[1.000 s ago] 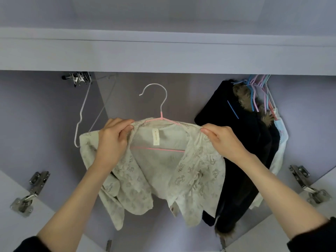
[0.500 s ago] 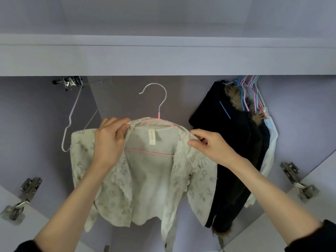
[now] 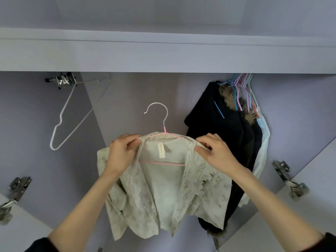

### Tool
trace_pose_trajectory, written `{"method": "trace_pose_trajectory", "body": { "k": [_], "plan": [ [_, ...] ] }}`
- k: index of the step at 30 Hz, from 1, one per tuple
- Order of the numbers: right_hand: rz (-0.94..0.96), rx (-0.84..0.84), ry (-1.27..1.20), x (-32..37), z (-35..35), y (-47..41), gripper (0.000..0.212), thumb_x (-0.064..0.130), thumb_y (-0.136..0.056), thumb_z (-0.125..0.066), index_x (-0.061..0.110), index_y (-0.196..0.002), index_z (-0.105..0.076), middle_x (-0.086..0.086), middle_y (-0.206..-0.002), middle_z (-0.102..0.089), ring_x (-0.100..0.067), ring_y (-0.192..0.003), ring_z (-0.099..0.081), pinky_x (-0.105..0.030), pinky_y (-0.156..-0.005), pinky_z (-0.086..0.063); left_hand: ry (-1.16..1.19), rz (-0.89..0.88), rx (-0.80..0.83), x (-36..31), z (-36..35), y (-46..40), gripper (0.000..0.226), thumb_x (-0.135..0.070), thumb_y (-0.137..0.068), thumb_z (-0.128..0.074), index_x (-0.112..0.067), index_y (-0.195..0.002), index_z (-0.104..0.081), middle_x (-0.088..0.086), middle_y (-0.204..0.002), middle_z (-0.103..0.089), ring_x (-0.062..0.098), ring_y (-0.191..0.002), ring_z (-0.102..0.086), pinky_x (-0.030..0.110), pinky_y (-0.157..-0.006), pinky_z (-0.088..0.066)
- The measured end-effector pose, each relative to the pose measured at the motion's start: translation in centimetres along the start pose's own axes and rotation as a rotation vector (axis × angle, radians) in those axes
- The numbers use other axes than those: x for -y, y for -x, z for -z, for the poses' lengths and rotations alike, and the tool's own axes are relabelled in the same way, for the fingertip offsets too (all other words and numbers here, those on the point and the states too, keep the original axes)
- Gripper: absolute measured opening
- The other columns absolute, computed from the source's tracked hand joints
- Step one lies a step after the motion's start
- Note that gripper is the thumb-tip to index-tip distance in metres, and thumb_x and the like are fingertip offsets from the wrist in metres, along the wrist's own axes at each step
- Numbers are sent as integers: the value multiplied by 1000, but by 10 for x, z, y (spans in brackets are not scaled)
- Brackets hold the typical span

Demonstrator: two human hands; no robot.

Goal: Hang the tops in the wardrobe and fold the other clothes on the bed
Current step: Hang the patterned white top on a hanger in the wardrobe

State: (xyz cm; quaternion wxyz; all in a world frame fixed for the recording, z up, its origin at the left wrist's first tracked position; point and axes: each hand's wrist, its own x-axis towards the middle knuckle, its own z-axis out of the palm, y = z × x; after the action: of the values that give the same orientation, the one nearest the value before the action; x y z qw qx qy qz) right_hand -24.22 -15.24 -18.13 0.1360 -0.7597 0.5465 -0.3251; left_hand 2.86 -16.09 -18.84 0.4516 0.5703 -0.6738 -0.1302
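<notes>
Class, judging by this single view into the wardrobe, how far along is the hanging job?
Done: dark coats and a white garment hang at the right. In hand: the left hand and right hand pinch the cream lace top on its pink wire hanger, hook not on a rail. Left: hooking it up; the bed is unseen.

1. Soft, even daylight comes from behind the camera; the scene is moderately bright with a cool lilac cast.
2. No glare or blown highlights; only the metal hinges (image 3: 289, 179) show small glints.
3. Shadows are faint: a dim band lies under the top shelf (image 3: 163, 57), and the dark coat (image 3: 218, 135) loses detail.
4. Wide-angle distortion bows the shelf edge and splays the doors outward at the lower corners.
5. Focus is fairly sharp at centre; the edges look slightly soft.
</notes>
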Motion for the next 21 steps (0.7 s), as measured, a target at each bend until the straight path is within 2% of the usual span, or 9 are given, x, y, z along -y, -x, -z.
{"method": "trace_pose_trajectory", "body": {
  "k": [3,6,9,11,14,16,18,20,21],
  "plan": [
    [62,-50,-78,14,5,-6,27,20,-87,-65,17,-114,-66,6,-91,-58,-6,-90,-47,-11,-84,-36,9,-32,50,-14,-17,2,16,-3,-88,-60,-10,-93,-74,8,-88,-69,27,-87,-61,26,-79,-41],
    [65,-18,-86,27,5,-12,8,17,-87,-65,14,-90,-72,7,-76,-58,-1,-74,-51,-17,-74,-38,16,-70,75,-26,-32,2,15,-5,-89,-60,-10,-95,-73,0,-88,-68,25,-90,-60,23,-80,-40],
    [-120,213,-213,23,19,-17,13,17,-90,-61,14,-79,-67,7,-72,-65,-8,-78,-64,-27,-79,-48,21,-58,111,-31,-43,1,17,-7,-90,-59,-9,-99,-73,-3,-93,-67,23,-95,-59,24,-84,-40],
    [-191,335,-289,16,25,-17,16,16,-92,-59,12,-78,-65,4,-73,-66,-7,-77,-65,-21,-77,-50,7,-47,158,-34,-49,0,19,-6,-90,-58,-9,-103,-72,5,-100,-69,25,-100,-58,25,-88,-41],
    [-313,295,-455,1,26,-19,22,12,-89,-61,10,-68,-66,2,-72,-65,0,-73,-61,-7,-66,-44,-70,-113,133,-42,-51,-2,25,-5,-92,-54,-13,-111,-69,4,-108,-67,23,-106,-55,17,-88,-35],
    [-459,227,-620,-9,27,-24,20,10,-87,-64,9,-67,-67,1,-67,-64,-5,-68,-60,-12,-66,-45,-107,-238,65,-52,-43,-3,31,2,-91,-53,-11,-115,-67,4,-111,-65,23,-106,-53,22,-91,-38],
    [-636,211,-861,-18,29,-32,13,6,-85,-64,5,-72,-67,-1,-62,-61,-8,-57,-59,-18,-59,-48,-161,-474,-46,-65,-31,-8,38,13,-83,-53,-6,-112,-67,7,-109,-66,27,-102,-55,38,-87,-46],
    [-752,219,-1095,-23,32,-41,10,2,-85,-60,3,-77,-65,-1,-61,-61,-8,-53,-59,-19,-55,-50,-257,-690,-184,-77,-19,-15,41,11,-81,-46,-5,-113,-66,11,-111,-65,31,-106,-53,41,-85,-44],
    [-766,224,-1169,-26,34,-45,9,2,-86,-58,4,-79,-65,-2,-65,-61,-10,-58,-60,-20,-61,-52,-309,-759,-251,-84,-14,-20,43,8,-81,-42,-7,-116,-64,13,-115,-63,32,-111,-50,41,-88,-40]
  ]
}}
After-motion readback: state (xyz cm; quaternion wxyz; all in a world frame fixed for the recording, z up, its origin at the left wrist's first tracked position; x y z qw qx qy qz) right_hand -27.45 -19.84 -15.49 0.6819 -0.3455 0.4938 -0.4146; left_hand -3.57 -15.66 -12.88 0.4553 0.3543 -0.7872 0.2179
